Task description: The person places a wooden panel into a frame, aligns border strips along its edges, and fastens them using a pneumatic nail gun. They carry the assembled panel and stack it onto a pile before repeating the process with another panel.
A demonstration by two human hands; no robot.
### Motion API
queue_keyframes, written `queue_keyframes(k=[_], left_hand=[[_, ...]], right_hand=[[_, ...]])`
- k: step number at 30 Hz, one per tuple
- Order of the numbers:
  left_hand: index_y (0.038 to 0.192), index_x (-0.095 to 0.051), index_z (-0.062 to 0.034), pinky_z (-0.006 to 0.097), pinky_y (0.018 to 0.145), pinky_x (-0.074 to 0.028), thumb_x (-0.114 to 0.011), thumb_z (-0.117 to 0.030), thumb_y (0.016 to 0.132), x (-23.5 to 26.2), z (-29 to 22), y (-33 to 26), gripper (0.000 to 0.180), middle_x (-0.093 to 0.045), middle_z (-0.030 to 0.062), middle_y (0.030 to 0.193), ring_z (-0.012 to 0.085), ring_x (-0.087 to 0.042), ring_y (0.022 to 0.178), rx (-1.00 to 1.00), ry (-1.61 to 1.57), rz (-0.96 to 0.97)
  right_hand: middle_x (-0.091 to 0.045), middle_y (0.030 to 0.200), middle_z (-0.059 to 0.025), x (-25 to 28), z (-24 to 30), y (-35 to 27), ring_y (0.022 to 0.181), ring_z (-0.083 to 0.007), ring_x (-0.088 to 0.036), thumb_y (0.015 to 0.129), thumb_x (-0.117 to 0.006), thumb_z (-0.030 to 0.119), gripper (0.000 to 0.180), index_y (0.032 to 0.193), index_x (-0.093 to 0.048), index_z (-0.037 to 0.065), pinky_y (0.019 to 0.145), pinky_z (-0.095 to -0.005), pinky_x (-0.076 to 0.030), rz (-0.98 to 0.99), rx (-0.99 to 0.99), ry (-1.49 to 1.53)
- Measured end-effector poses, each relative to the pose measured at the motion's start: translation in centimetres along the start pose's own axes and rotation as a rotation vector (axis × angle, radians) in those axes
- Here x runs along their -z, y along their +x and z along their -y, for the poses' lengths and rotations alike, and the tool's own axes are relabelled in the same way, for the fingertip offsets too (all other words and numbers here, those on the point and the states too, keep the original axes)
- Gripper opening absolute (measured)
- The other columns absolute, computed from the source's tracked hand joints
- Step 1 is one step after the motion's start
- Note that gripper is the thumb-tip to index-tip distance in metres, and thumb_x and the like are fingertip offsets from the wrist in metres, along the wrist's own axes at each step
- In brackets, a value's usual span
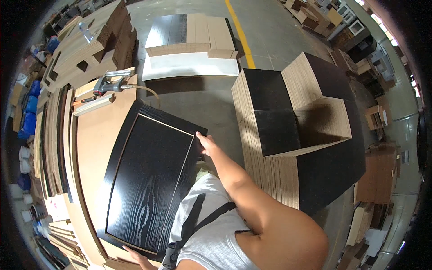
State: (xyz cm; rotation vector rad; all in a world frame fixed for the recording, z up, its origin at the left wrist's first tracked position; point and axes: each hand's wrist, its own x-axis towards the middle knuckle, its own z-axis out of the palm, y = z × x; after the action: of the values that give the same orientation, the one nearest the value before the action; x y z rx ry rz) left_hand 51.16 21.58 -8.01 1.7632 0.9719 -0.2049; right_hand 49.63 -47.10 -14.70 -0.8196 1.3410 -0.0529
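A black wood-grain panel (148, 175), framed by a thin pale line, lies tilted across the workbench (96, 144) in front of me. My right hand (206, 143) grips its far right corner, thumb on top and the other fingers partly hidden behind the edge. At the near edge, my left hand (136, 258) holds the panel with the thumb showing; its remaining fingers are underneath, out of sight. Beyond the panel, at the far end of the bench, rests a grey air-powered nail gun (110, 85) with a hose (146, 88) attached.
To my right stand stacks of black-faced boards (274, 130) with pale edges. A low stack of panels (191, 42) sits ahead on the floor, near a yellow line (240, 33). Brown boards (85, 49) with a plastic bottle (85, 32) on top are at far left. Upright strips (54, 135) line the bench.
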Motion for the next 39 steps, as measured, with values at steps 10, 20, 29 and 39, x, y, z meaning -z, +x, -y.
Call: queue_keyframes(k=[10,20,29,39], left_hand=[[0.139,-0.049,0.0129,0.048,0.107,-0.044,-0.048,-0.077,0.09,-1.5,0.1,-1.8,0.102,-0.052,0.0275,0.142,0.0405,-0.056,0.122,-0.029,0.13,-0.188],[0.131,-0.054,0.014,0.048,0.1,-0.047,-0.041,-0.073,0.096,-10.2,-7.6,-6.9,0.094,-0.056,0.0259,0.134,0.0359,-0.057,0.115,-0.28,0.131,-0.184],[0.151,-0.034,-0.0015,0.05,0.106,-0.043,-0.033,-0.066,0.1,-26.6,-17.4,-5.2,0.081,-0.042,0.021,0.149,0.0356,-0.049,0.128,-0.674,-0.261,0.263],[0.158,-0.023,-0.0146,0.053,0.117,-0.031,-0.026,-0.069,0.101,-52.8,-32.9,-13.7,0.079,-0.028,0.0137,0.159,0.0315,-0.032,0.144,-0.636,-0.586,0.379]], right_hand=[[-0.042,0.151,-0.0231,2.2,3.2,-0.7,0.135,-0.0397,-0.047,0.092,-0.064,0.058,0.088,0.149,-0.034,-0.002,0.103,-0.0576,-0.046,-0.03,0.039,-0.169],[-0.036,0.158,-0.0161,12.8,5.9,4.7,0.141,-0.035,-0.038,0.083,-0.067,0.067,0.096,0.151,-0.039,0.006,0.112,-0.0621,-0.028,-0.029,-0.02,0.389],[-0.027,0.163,-0.0119,25.0,6.1,12.6,0.147,-0.035,-0.028,0.082,-0.034,0.09,0.111,0.159,-0.026,0.011,0.121,-0.0525,-0.02,-0.046,0.13,0.962],[-0.038,0.156,-0.0155,32.5,4.0,16.8,0.137,-0.0398,-0.042,0.086,-0.039,0.082,0.095,0.154,-0.034,0.016,0.115,-0.06,-0.033,0.778,0.704,1.888]])
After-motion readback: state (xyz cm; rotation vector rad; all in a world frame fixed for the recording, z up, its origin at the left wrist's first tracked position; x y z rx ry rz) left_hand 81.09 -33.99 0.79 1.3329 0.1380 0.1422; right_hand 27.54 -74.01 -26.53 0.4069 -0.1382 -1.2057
